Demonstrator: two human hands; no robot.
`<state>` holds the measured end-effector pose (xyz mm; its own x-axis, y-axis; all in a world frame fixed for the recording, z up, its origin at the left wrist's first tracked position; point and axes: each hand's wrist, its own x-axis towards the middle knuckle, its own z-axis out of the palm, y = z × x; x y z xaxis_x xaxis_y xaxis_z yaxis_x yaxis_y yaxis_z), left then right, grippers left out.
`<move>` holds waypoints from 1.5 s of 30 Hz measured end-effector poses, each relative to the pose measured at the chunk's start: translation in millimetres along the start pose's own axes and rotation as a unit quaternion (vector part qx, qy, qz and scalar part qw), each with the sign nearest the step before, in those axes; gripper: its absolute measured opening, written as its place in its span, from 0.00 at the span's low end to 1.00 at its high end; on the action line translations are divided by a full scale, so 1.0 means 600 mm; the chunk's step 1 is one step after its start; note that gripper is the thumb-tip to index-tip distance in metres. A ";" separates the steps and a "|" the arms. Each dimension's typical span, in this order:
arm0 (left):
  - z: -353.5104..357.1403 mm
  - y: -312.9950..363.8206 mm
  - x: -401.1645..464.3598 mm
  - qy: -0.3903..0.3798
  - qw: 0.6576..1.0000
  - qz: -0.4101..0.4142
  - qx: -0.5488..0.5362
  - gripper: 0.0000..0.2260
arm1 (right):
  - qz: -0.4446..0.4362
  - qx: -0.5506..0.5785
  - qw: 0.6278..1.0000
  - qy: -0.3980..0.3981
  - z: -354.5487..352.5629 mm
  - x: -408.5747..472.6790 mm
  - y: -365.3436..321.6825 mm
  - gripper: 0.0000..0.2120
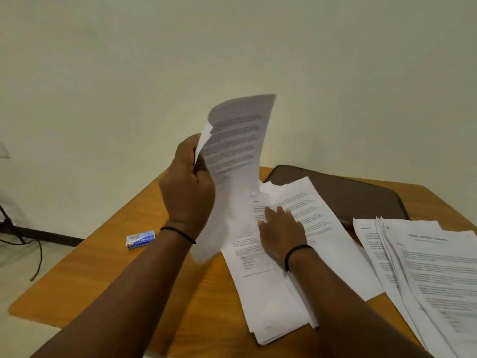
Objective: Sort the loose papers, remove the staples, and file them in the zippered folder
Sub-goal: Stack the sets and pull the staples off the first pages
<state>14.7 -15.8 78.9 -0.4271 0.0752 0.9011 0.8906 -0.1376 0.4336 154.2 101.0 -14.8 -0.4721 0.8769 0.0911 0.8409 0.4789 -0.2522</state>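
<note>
**Left hand lifts a stapled sheet, right hand flat on the pile**

We see a lifted sheet (232,161) raised over the table, curling upward with its printed side toward us. It appears to stay joined to the middle stack (291,254) at a small fastening near its lower right corner, though that spot is too small for us to be sure it is a staple. Our left hand (188,187) grips the sheet's left edge, fingers curled round the paper and thumb on the near side. Our right hand (282,232) lies flat on the middle stack with fingers straight and spread, pressing the top page just beside the lifted sheet's lower corner. It holds nothing.

The middle stack lies slanted on the wooden table (103,267), several pages deep, their edges fanned at the near end. To the right of our right hand, a second stack (426,275) of printed pages spreads toward the table's right edge, close to the first stack. Behind both stacks the dark brown zippered folder (348,195) lies flat and closed, its near edge covered by the papers.

To the left of our left forearm, well apart from the papers, a small blue staple box (140,239) rests on the table. Each wrist wears a thin black band.
</note>
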 end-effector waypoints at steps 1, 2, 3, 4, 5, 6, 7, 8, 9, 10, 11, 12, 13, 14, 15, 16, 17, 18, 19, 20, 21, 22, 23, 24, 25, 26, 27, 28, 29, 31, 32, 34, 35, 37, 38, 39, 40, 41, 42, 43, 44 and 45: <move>-0.005 0.012 0.008 0.013 0.999 0.043 -0.009 0.15 | 0.001 0.013 1.000 -0.020 -0.004 -0.001 0.001 0.20; -0.009 0.030 0.020 0.021 0.996 0.079 -0.020 0.17 | 0.000 0.031 0.999 -0.027 -0.013 -0.004 0.002 0.17; -0.014 0.048 0.030 0.024 0.994 0.103 -0.034 0.19 | 0.001 0.066 0.998 -0.025 -0.022 -0.009 0.004 0.15; -0.016 0.065 0.038 0.026 0.991 0.118 -0.051 0.19 | 0.003 0.114 0.993 -0.002 -0.031 -0.015 0.006 0.14; -0.020 0.085 0.048 0.026 0.989 0.126 -0.069 0.20 | 0.008 0.169 0.985 0.041 -0.050 -0.024 0.007 0.14; -0.022 0.101 0.053 0.025 0.988 0.129 -0.083 0.20 | 0.014 0.234 0.967 0.097 -0.067 -0.032 0.010 0.17; -0.024 0.118 0.060 0.026 0.987 0.129 -0.094 0.20 | 0.021 0.311 0.938 0.148 -0.092 -0.042 0.013 0.23; -0.023 0.129 0.065 0.023 0.987 0.123 -0.102 0.20 | 0.015 0.392 0.901 0.184 -0.118 -0.052 0.015 0.29; -0.022 0.136 0.069 0.024 0.987 0.111 -0.110 0.19 | -0.012 0.467 0.861 0.202 -0.144 -0.061 0.017 0.34; -0.022 0.146 0.073 0.024 0.988 0.096 -0.116 0.17 | -0.056 0.530 0.817 0.221 -0.172 -0.073 0.022 0.38; -0.021 0.150 0.075 0.022 0.990 0.080 -0.115 0.15 | -0.087 0.573 0.781 0.232 -0.195 -0.082 0.027 0.38; -0.018 0.158 0.077 0.017 0.991 0.069 -0.116 0.13 | -0.110 0.599 0.756 0.240 -0.220 -0.094 0.037 0.35; -0.015 0.160 0.078 0.009 0.992 0.059 -0.115 0.11 | -0.124 0.610 0.744 0.241 -0.239 -0.103 0.043 0.30; -0.013 0.163 0.079 -0.005 0.992 0.045 -0.121 0.09 | -0.131 0.611 0.741 0.245 -0.255 -0.113 0.046 0.25; -0.011 0.170 0.079 -0.025 0.989 0.026 -0.141 0.08 | -0.132 0.599 0.749 0.250 -0.267 -0.124 0.050 0.19; -0.011 0.174 0.080 -0.045 0.985 0.010 -0.164 0.07 | -0.138 0.583 0.759 0.253 -0.273 -0.132 0.050 0.14; -0.007 0.183 0.075 -0.071 0.979 -0.018 -0.191 0.06 | -0.138 0.565 0.770 0.262 -0.275 -0.143 0.057 0.11; -0.003 0.188 0.070 -0.100 0.969 -0.056 -0.218 0.05 | -0.137 0.555 0.774 0.271 -0.276 -0.151 0.063 0.09; -0.002 0.190 0.064 -0.132 0.954 -0.106 -0.249 0.03 | -0.135 0.565 0.768 0.269 -0.275 -0.159 0.069 0.09; -0.004 0.180 0.065 -0.166 0.933 -0.151 -0.281 0.04 | -0.135 0.581 0.758 0.265 -0.274 -0.159 0.064 0.10; 0.010 0.194 0.042 -0.218 0.894 -0.209 -0.331 0.05 | -0.116 0.590 0.753 0.269 -0.275 -0.178 0.093 0.10; 0.007 0.183 0.037 -0.249 0.864 -0.258 -0.355 0.06 | -0.112 0.606 0.746 0.253 -0.277 -0.178 0.093 0.11; 0.006 0.173 0.025 -0.279 0.839 -0.296 -0.360 0.05 | -0.101 0.624 0.739 0.231 -0.275 -0.180 0.100 0.09; 0.003 0.163 0.017 -0.302 0.825 -0.326 -0.349 0.04 | -0.085 0.620 0.750 0.213 -0.274 -0.179 0.101 0.04; 0.011 0.164 -0.005 -0.331 0.813 -0.352 -0.324 0.04 | -0.049 0.600 0.768 0.219 -0.272 -0.186 0.119 0.05; 0.016 0.160 -0.019 -0.346 0.814 -0.368 -0.286 0.03 | -0.002 0.568 0.791 0.227 -0.266 -0.186 0.134 0.13; 0.026 0.155 -0.037 -0.356 0.820 -0.374 -0.245 0.03 | 0.045 0.532 0.814 0.231 -0.255 -0.185 0.158 0.17; 0.033 0.150 -0.051 -0.362 0.830 -0.373 -0.203 0.04 | 0.083 0.486 0.838 0.234 -0.245 -0.185 0.182 0.18; 0.042 0.144 -0.062 -0.368 0.840 -0.367 -0.156 0.08 | 0.115 0.419 0.870 0.232 -0.234 -0.185 0.208 0.17; 0.056 0.131 -0.076 -0.389 0.853 -0.342 -0.065 0.12 | 0.172 0.240 0.941 0.167 -0.209 -0.192 0.246 0.14; 0.061 0.125 -0.080 -0.401 0.855 -0.327 -0.030 0.13 | 0.184 0.162 0.963 0.108 -0.197 -0.198 0.256 0.19; 0.068 0.113 -0.081 -0.422 0.853 -0.307 0.015 0.14 | 0.183 0.053 0.982 0.006 -0.179 -0.206 0.259 0.30; 0.071 0.109 -0.083 -0.432 0.849 -0.301 0.032 0.13 | 0.180 0.021 0.983 -0.028 -0.170 -0.208 0.260 0.33; 0.075 0.101 -0.088 -0.446 0.845 -0.290 0.057 0.12 | 0.177 -0.016 0.983 -0.056 -0.158 -0.209 0.259 0.35; 0.076 0.098 -0.093 -0.454 0.841 -0.287 0.065 0.12 | 0.178 -0.022 0.982 -0.056 -0.157 -0.208 0.259 0.35; 0.077 0.096 -0.098 -0.462 0.836 -0.287 0.072 0.12 | 0.180 -0.025 0.982 -0.052 -0.157 -0.206 0.261 0.33; 0.076 0.092 -0.102 -0.466 0.832 -0.291 0.075 0.11 | 0.179 -0.030 0.982 -0.053 -0.155 -0.202 0.258 0.32; 0.076 0.089 -0.107 -0.470 0.829 -0.295 0.070 0.10 | 0.179 -0.036 0.982 -0.052 -0.153 -0.199 0.255 0.30; 0.074 0.086 -0.111 -0.471 0.827 -0.301 0.066 0.09 | 0.181 -0.042 0.981 -0.050 -0.149 -0.197 0.250 0.28; 0.073 0.083 -0.113 -0.472 0.825 -0.306 0.061 0.08 | 0.186 -0.042 0.981 -0.046 -0.142 -0.195 0.248 0.27; 0.073 0.080 -0.115 -0.470 0.824 -0.312 0.055 0.07 | 0.190 -0.034 0.980 -0.046 -0.135 -0.193 0.245 0.27; 0.072 0.077 -0.116 -0.469 0.822 -0.318 0.048 0.07 | 0.192 -0.026 0.980 -0.043 -0.127 -0.190 0.243 0.29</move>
<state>92.0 15.1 35.7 -0.5428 0.8370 0.0694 0.5610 0.2999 0.7716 350.9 74.1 11.7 -0.1369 0.9870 -0.0837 0.9721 0.1176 -0.2029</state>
